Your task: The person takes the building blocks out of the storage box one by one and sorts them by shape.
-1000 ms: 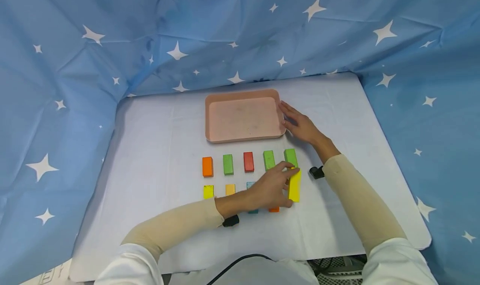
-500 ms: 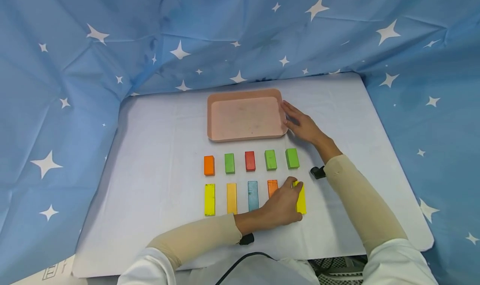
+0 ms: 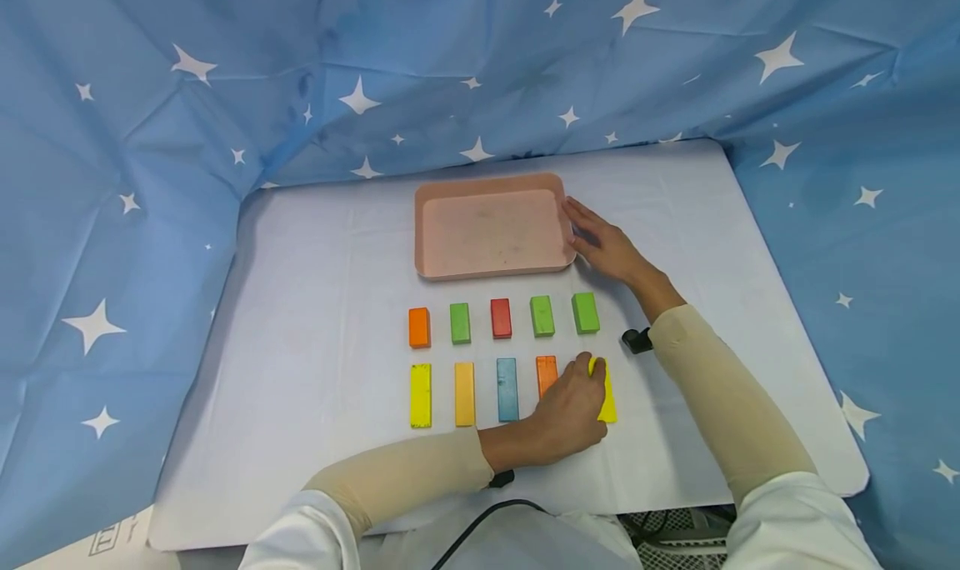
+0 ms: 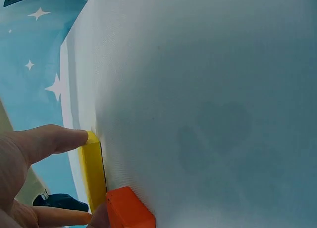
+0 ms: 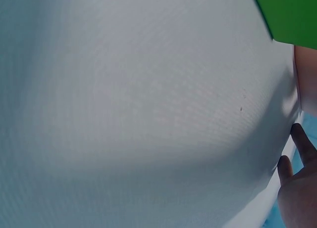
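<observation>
My left hand (image 3: 566, 412) pinches a long yellow block (image 3: 609, 402) end to end at the right of the front row. In the left wrist view the thumb presses one end of this yellow block (image 4: 93, 173), and an orange block (image 4: 130, 210) lies close by. The block looks flat on the white cloth. My right hand (image 3: 611, 249) has extended fingers touching the right side of a pink tray (image 3: 495, 273). The right wrist view catches fingers of that right hand (image 5: 299, 191) at its edge, near the tray wall (image 5: 307, 82).
Left of the held block, the front row has an orange block (image 3: 546, 372), partly covered by my left hand, a blue block (image 3: 507, 389), a light-orange block (image 3: 464, 393) and another yellow block (image 3: 421, 395). Behind stand several shorter blocks, including a red one (image 3: 500, 318). A blue starry curtain (image 3: 480, 53) surrounds the table.
My left hand has carried the yellow block toward me and slightly right, down to the front row, uncovering several blocks. My right hand stays at the tray.
</observation>
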Motion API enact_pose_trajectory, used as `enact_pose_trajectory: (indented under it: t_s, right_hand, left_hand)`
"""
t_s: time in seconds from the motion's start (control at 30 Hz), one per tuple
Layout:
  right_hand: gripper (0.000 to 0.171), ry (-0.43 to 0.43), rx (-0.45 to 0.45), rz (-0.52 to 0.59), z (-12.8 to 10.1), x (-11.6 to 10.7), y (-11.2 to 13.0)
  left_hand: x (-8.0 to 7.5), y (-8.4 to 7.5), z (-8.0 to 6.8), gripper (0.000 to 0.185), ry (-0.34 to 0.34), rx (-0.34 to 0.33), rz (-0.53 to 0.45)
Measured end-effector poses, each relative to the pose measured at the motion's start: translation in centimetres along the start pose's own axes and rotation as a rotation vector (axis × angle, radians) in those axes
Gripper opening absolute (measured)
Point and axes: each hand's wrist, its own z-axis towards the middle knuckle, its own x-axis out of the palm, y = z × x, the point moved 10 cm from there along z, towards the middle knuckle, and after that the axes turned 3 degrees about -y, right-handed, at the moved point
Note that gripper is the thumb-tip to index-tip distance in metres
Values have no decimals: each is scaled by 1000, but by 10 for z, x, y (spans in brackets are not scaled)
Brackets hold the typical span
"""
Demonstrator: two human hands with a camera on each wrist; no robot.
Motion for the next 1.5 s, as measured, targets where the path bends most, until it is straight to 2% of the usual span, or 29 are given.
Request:
enact_pose_trajectory:
  t_s: [0.23, 0.57, 0.73, 0.93, 1.1, 1.27, 1.5]
  right_hand:
    - [64, -1, -6, 11, -1, -1, -1]
    - [64, 9, 8, 9, -1, 1, -6]
    - [65, -4, 8, 3, -3, -2, -11]
    - [64, -6, -1, 1, -6, -8, -17]
    - [64, -14, -18, 0, -6, -13, -21]
    - [63, -5, -7, -2, -8, -13, -25]
    - [64, 5, 25, -12, -12, -15, -30]
  left_hand:
    - [0, -1, 2, 79, -3, 15, 34]
    - [-1, -2, 3, 83, 18, 13, 16]
    - [-11, -2, 0, 86, 11, 32, -24]
    - [-33, 6, 0, 74, -16, 54, -67]
    - [-53, 24, 4, 64, -45, 57, -140]
    - [-70, 51, 6, 56, -61, 61, -230]
    - [-98, 94, -10, 50, -123, 27, -250]
